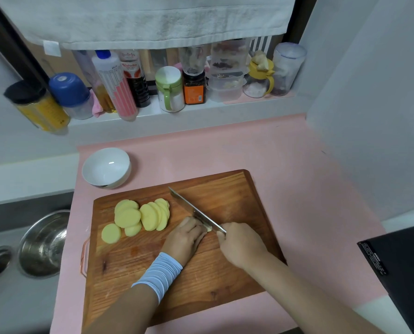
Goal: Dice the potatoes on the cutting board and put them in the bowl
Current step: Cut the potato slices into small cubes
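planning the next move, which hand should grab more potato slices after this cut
Probably left: the left hand, holding the potato piece, sits nearer the potato slices; the right hand grips the knife.

Potato piece (209, 228) mostly under left hand (186, 237)

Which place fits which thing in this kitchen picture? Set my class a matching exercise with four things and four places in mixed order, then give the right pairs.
Things:
1 white bowl
2 potato slices
3 knife
4 metal bowl

Places:
A in the sink
B in the right hand
C on the left part of the cutting board
D on the pink counter, beyond the board

Pairs: 1-D, 2-C, 3-B, 4-A
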### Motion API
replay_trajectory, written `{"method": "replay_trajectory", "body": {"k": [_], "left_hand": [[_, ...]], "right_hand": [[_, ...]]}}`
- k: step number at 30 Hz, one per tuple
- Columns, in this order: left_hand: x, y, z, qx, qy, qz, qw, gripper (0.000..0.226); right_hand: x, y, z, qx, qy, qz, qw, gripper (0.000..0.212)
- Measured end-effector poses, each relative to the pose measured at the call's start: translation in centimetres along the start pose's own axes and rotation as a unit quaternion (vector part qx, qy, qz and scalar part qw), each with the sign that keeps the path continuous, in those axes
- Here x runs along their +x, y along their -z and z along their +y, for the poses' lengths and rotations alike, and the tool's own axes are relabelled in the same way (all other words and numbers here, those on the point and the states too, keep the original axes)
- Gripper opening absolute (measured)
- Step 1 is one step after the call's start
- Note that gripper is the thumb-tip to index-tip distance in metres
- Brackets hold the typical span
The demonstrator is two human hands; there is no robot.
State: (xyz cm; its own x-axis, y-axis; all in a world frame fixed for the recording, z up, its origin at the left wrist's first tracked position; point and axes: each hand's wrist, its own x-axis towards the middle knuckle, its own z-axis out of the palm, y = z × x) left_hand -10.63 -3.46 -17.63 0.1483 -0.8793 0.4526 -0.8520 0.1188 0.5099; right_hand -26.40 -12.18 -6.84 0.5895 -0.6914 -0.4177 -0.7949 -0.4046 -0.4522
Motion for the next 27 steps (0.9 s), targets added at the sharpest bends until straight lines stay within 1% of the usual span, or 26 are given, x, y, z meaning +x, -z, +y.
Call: {"method": "replay_trajectory", "body": {"k": [10, 15, 19, 20, 24, 27], "left_hand": [[-0.1, -0.1, -0.1, -0.002, 0.010, -0.002, 1.000, 0.020], [-0.1, -0.1, -0.1, -0.007, 0.013, -0.006, 1.000, 0.019], [-0.1, -0.3, -0.4, -0.004, 0.013, -0.009, 1.000, 0.007], [-0.2, -0.3, -0.4, -0.005, 0.014, -0.010, 1.000, 0.007], [-0.2, -0.2, -0.3, -0.010, 0.013, -0.013, 1.000, 0.020], [-0.2, 0.0, -0.3, -0.013, 0.014, -0.014, 1.000, 0.020]], "right_hand": [[-1.8, 0.3, 0.0, -0.013, 0.019, 0.027, 0.999, 0.027], [-1.9, 0.2, 0.5, -0.010, 0.007, 0.010, 1.000, 0.028], [-1.1, -0.3, 0.4, -0.001, -0.004, 0.002, 1.000, 0.028], [-0.9, -0.5, 0.2, -0.001, -0.005, 0.001, 1.000, 0.027], [-0.1, -0.6, -0.4, -0.001, -0.017, -0.006, 1.000, 0.026], [0.3, -0.3, -0.2, 0.006, -0.023, -0.021, 1.000, 0.029]]}}
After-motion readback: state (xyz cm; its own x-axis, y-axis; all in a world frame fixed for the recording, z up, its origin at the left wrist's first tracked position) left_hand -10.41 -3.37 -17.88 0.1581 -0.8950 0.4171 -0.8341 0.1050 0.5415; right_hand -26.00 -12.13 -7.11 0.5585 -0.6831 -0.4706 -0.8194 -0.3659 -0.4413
